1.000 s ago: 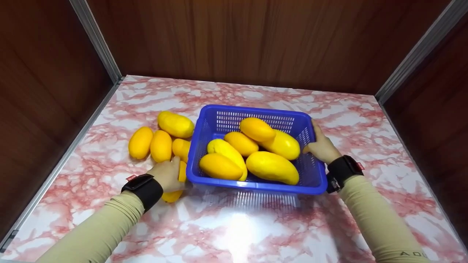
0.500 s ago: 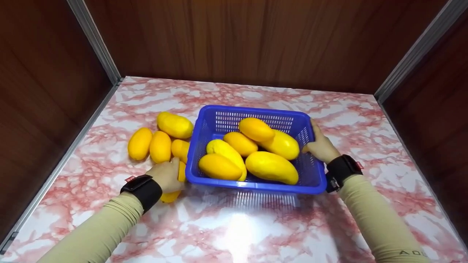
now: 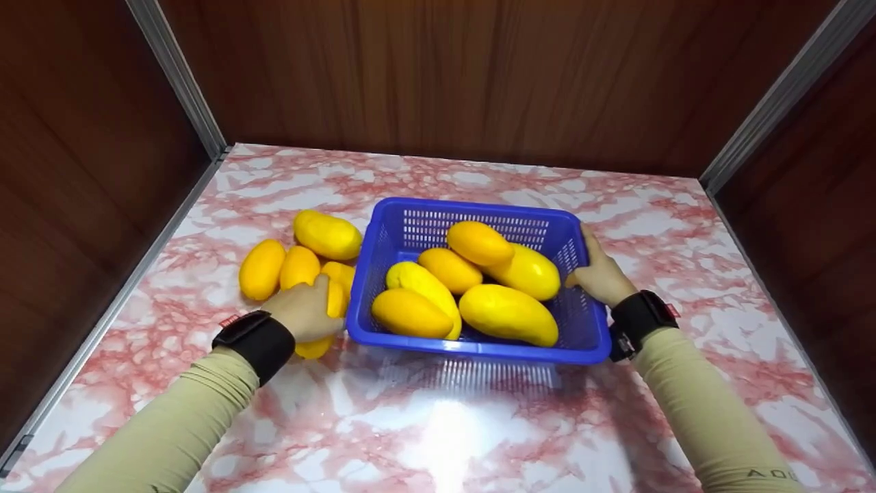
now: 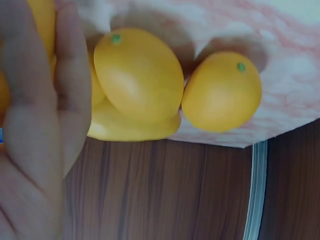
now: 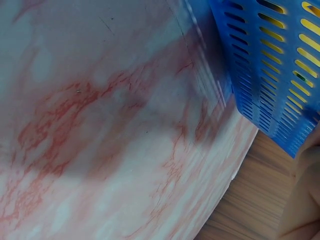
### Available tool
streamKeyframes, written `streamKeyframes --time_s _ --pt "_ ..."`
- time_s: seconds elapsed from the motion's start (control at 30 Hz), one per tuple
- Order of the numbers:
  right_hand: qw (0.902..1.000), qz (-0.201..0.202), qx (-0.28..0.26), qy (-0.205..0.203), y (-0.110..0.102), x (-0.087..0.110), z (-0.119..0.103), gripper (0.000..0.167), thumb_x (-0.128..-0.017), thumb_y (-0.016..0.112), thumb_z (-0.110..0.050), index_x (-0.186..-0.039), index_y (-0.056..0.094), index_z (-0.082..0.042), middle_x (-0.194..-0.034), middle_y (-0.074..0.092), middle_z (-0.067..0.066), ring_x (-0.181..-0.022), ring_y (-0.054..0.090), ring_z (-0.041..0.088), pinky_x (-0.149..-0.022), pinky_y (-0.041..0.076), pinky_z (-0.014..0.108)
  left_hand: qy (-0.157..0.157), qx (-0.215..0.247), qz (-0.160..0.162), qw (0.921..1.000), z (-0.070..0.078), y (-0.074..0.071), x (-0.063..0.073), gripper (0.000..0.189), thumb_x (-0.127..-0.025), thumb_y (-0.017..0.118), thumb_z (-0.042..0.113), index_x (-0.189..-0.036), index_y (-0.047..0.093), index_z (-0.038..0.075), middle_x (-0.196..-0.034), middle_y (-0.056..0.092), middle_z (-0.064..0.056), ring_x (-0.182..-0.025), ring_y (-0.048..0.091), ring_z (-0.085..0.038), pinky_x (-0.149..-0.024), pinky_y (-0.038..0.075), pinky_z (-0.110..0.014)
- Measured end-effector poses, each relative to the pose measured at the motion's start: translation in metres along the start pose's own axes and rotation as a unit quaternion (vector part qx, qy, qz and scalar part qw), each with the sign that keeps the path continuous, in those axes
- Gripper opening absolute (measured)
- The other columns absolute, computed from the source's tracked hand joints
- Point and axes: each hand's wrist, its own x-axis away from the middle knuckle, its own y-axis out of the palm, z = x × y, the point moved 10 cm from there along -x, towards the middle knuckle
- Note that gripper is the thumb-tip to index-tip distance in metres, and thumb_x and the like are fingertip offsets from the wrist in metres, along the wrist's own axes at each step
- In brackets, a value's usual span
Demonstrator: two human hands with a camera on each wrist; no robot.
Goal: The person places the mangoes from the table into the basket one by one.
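Fingers of the left hand point(image 3: 301, 313) curl round a smooth yellow fruit point(image 3: 336, 300) just left of the blue plastic basket point(image 3: 472, 348), whose walls are slotted. The right hand point(image 3: 606, 277) grips its right side, thumb inside. Six plump oval fruits point(image 3: 510, 315) lie within, some overlapping; more loose fruits point(image 3: 327, 234) cluster beside it on the red-and-white marbled tabletop point(image 3: 383, 438). Two of these show small green stem marks point(image 4: 116, 38).

Basket point(image 3: 479, 348) blocks my left hand point(image 3: 301, 313) on its right, fruits point(image 3: 262, 269) crowd ahead; passable tabletop point(image 3: 369, 424) nearer me, room beneath my grip perhaps tight.
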Motion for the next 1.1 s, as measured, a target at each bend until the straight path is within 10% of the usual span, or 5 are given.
streamKeyframes --time_s 1.1 --pt "1.0000 0.003 0.000 -0.003 0.000 0.000 0.000 0.115 -0.071 0.064 -0.005 -0.160 -0.008 -0.019 -0.145 0.042 0.035 -0.108 0.052 0.038 -0.083 0.048 0.040 -0.030 -0.028 0.059 0.9974 0.013 -0.045 -0.008 0.091 -0.088 0.060 0.048 -0.152 0.022 -0.005 -0.131 0.052 -0.037 -0.112 0.057 -0.046 -0.092 0.047 -0.061"
